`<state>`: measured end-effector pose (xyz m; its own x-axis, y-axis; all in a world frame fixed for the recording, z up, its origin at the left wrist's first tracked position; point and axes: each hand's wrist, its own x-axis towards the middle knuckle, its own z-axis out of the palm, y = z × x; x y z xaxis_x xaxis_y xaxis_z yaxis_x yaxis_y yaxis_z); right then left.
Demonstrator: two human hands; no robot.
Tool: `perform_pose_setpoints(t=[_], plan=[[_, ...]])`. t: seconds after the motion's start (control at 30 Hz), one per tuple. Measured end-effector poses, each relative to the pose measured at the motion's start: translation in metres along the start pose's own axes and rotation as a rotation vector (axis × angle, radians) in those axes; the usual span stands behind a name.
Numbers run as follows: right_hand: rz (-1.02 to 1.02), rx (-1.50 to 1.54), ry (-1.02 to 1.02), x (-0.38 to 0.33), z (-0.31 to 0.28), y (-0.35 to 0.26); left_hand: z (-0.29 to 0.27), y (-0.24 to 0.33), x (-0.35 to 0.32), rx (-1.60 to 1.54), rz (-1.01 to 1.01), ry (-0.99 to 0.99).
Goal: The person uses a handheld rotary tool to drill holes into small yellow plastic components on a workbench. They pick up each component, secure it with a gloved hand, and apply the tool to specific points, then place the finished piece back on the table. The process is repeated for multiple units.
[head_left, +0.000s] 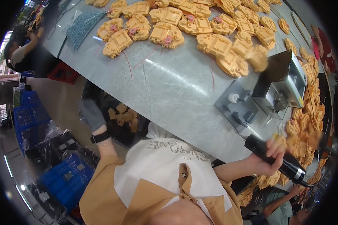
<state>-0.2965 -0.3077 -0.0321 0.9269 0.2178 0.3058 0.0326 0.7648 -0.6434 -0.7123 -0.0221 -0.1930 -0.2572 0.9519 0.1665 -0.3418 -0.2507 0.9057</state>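
My right hand [273, 157] is wrapped round a black electric screwdriver [257, 145], its bit pointing to the grey fixture [236, 107] on the table and its cord trailing off to the right. A white round piece [233, 98] sits on that fixture. Off the table's edge on the left, my left hand [92, 114] wears a grey glove and is smeared by motion, so its fingers do not show clearly. Beside it is a dark box [129, 135] with several yellow-orange plastic parts [124, 117] in it.
Many yellow-orange plastic housings [167, 35] lie across the far table, some with red wires. A metal screw feeder [279, 86] stands behind the fixture. A bag of small bluish pieces [82, 28] lies far left. Blue crates [62, 180] stand on the floor. Other people work nearby.
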Motion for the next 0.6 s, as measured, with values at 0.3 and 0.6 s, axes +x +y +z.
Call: perform_pose_setpoints(t=[0.3,0.6], plan=[[-0.097,-0.042,0.043,-0.014,-0.011,-0.017,0.203,-0.022,0.074,1.335,0.668,-0.823],[-0.107,-0.129,0.239,-0.024,-0.054,-0.041,0.199,0.014,-0.019,0.896,0.297,-0.91]])
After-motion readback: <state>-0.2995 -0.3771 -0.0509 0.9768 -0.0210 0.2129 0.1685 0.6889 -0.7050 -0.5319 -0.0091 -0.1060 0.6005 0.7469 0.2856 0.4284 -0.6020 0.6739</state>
